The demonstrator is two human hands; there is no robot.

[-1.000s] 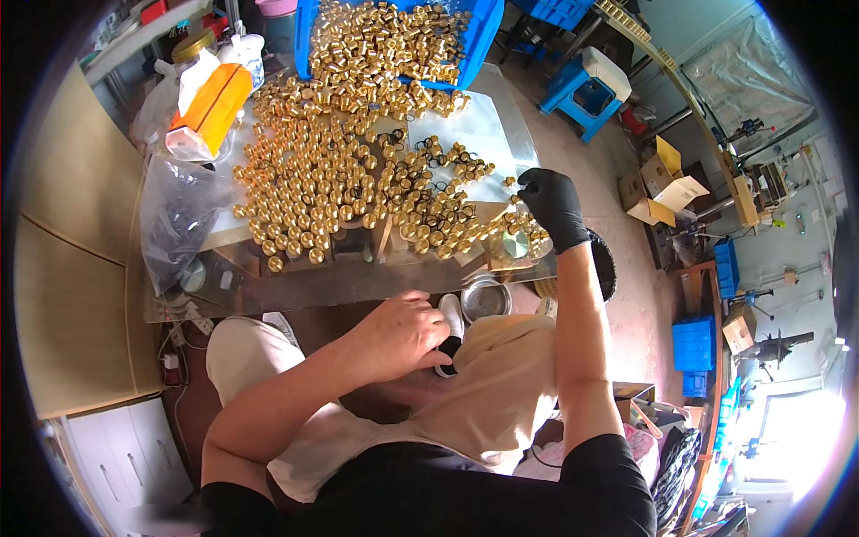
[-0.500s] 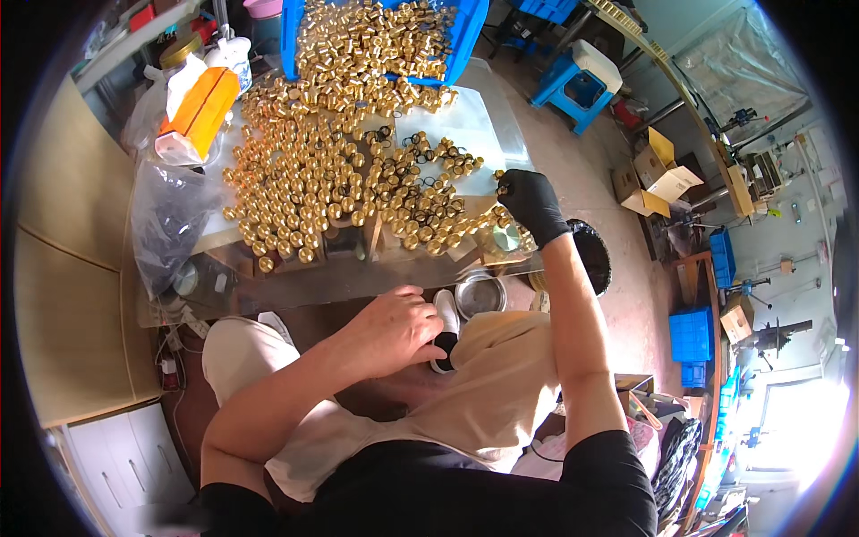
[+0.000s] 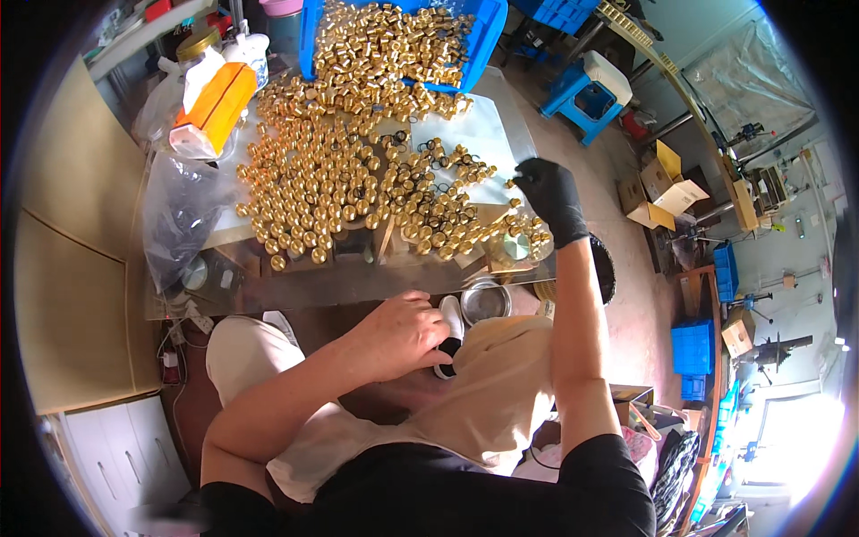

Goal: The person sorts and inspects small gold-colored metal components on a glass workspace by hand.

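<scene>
Many small round brass caps (image 3: 309, 183) are spread over the table, mixed on the right with thin black rings (image 3: 438, 166). My right hand (image 3: 555, 201), in a black glove, hovers at the table's right edge. Its fingers are drawn together, and what is in them, if anything, is too small to make out. One brass piece (image 3: 510, 183) lies right by its fingertips. Below the table's front edge, my bare left hand (image 3: 403, 336) hangs over my lap. Its fingers curl under, so the palm and anything in it are hidden.
A blue crate (image 3: 488, 45) tipped toward me spills brass caps onto the tabletop. An orange tissue pack (image 3: 215, 112) and a clear plastic bag (image 3: 179, 215) occupy the left side. Under the front edge sits a metal bowl (image 3: 486, 302); a blue stool (image 3: 586, 94) stands beyond the table.
My right hand has drawn slightly to the right, away from the brass piece by its fingertips. The left hand keeps its pose. The whole view has shifted a little.
</scene>
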